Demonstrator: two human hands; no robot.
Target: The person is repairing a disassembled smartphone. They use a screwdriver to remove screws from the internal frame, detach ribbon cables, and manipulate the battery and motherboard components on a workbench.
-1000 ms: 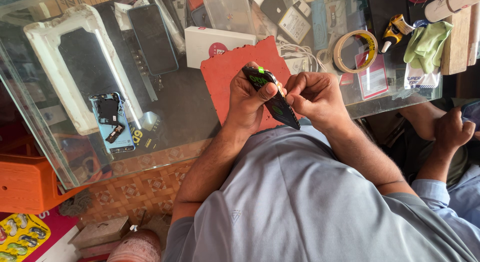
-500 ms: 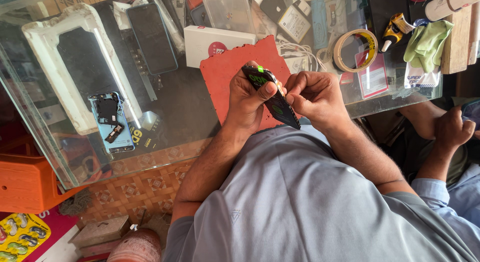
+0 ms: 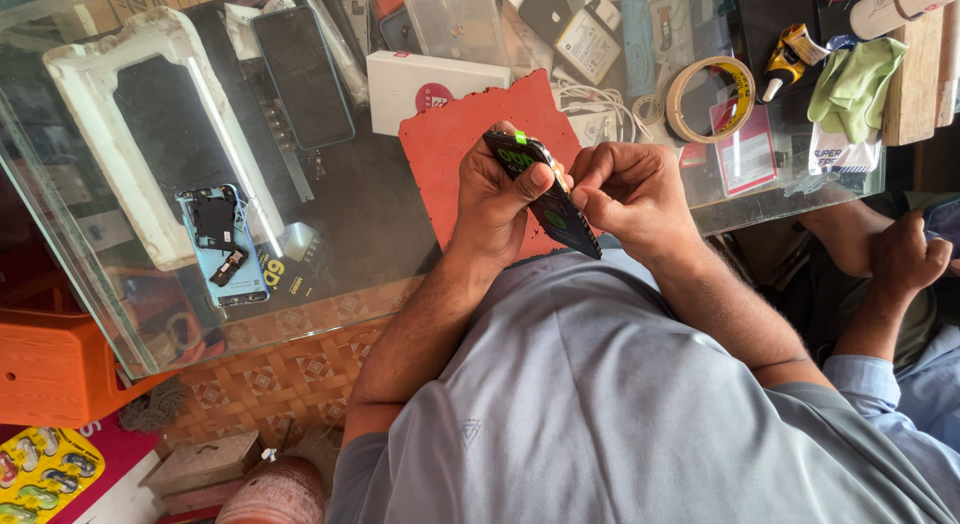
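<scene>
On the far left of the glass table [image 3: 350,244] lie a white moulded frame [image 3: 75,94] and an opened blue phone body [image 3: 222,246] with its insides showing. A dark phone [image 3: 303,76] lies farther off.

In the middle, over the near edge of a red mat [image 3: 450,154], both hands hold up a slim black part with green marks [image 3: 560,212]. It is clear of the table. The left hand [image 3: 495,199] wraps its far end, fingers curled round it and the thumb pressed on its face. The right hand [image 3: 635,189] pinches narrowly at the same end, fingertips meeting the left thumb.

The step looks like picking at something on the part's upper end (a film or tab, perhaps). The next move would call for a steady left grip and a fine, light pull by the right fingertips, without bending the thin piece.

To the right sit a roll of tape [image 3: 710,99] and a green cloth [image 3: 855,79]. Another person's hand [image 3: 905,254] rests at the right edge.

The exact spot being worked is hidden behind the fingertips, so what is pinched cannot be told. The part's near tip is partly lost against the shirt, and items under the glass are blurred by reflections.
</scene>
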